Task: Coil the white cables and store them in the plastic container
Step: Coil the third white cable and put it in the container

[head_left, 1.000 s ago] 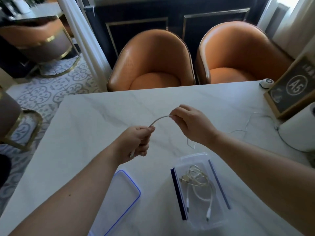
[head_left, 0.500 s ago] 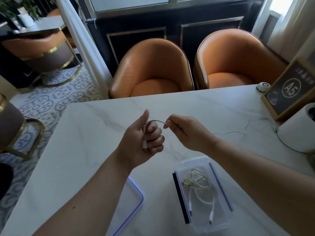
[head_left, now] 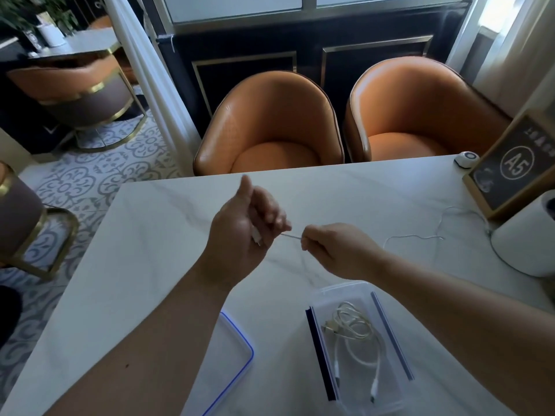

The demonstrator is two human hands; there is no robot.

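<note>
Head view: left hand (head_left: pixel 243 232) pinches the white cable (head_left: pixel 290 236) plug end, right hand (head_left: pixel 336 250) closed on it just beside, above the table (head_left: pixel 150 265) beyond the plastic container (head_left: pixel 357 346); wraps should stay even, slack fed steadily.

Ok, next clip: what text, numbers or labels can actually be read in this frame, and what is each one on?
"A5", inside a white circle: on the dark wood-framed table sign at the right edge of the white marble table.
Small white characters above that circle, same sign: too blurred to read.
Clear plastic container, its blue-edged lid and the white cables: no visible print.
</note>
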